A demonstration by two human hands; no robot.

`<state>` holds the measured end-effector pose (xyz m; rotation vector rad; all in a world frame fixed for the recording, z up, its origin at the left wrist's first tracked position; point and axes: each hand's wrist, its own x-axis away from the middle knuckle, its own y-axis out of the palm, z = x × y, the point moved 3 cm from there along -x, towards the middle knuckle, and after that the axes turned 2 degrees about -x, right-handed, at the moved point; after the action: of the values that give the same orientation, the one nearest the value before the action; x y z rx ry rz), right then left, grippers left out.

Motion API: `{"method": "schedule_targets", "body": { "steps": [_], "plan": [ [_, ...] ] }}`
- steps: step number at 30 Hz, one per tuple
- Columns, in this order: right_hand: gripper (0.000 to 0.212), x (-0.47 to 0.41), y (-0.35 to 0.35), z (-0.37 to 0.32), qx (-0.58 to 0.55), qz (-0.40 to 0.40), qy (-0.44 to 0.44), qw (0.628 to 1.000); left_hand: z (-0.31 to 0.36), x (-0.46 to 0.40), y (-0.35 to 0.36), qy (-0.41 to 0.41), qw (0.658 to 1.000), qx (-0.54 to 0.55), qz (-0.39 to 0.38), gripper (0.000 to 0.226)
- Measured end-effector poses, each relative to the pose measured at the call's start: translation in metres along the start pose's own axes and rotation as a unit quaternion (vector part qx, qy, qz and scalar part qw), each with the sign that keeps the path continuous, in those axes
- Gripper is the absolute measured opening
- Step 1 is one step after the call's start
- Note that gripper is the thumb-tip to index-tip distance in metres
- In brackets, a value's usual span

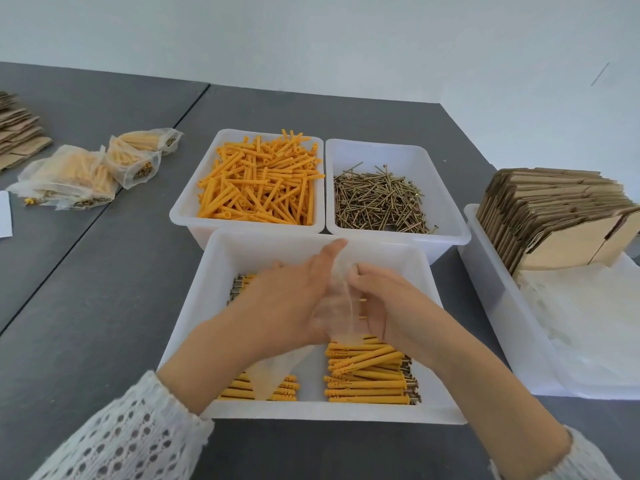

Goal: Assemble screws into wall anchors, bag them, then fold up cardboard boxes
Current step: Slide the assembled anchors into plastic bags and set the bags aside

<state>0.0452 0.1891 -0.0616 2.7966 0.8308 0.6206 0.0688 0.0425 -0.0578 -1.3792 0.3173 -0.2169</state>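
While both hands work over the near bin [194,327], a clear plastic bag [337,306] hangs between them. The left hand [287,306] lies with straight fingers against the bag's left side, its thumb hidden, so whether it pinches the film cannot be told. The right hand [384,306] curls its fingers round the bag's other side, and a few orange tips show through the film there. Under the hands, rows of assembled anchors [369,375] lie side by side in the bin, screw heads pointing right on the near right stack and left on the far left one.

Behind this bin stand two more, touching each other: one with loose orange anchors [263,183], one with loose screws [379,202]. To the right, a long tray [485,271] holds a stack of flat cardboard boxes [554,213] leaning above a pile of clear bags [588,327]. Far left on the grey table [104,271] lie filled bags [90,171], with more flat cardboard [17,129] beyond them.
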Motion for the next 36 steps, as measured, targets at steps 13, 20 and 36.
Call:
{"method": "schedule_targets", "body": {
  "steps": [13,20,36],
  "plan": [
    [0.038,0.010,-0.029,0.036,0.850,0.003,-0.040,0.524,-0.038,0.001,0.026,-0.061,0.988,0.136,-0.039,0.085],
    [0.032,0.011,-0.032,0.029,0.865,-0.073,-0.038,0.495,-0.041,-0.001,0.028,-0.065,0.969,0.233,-0.043,0.097],
    [0.022,0.020,-0.033,-0.140,0.840,0.114,-0.160,0.506,-0.019,0.000,-0.008,-0.023,0.775,0.618,-0.126,0.068]
  ]
}}
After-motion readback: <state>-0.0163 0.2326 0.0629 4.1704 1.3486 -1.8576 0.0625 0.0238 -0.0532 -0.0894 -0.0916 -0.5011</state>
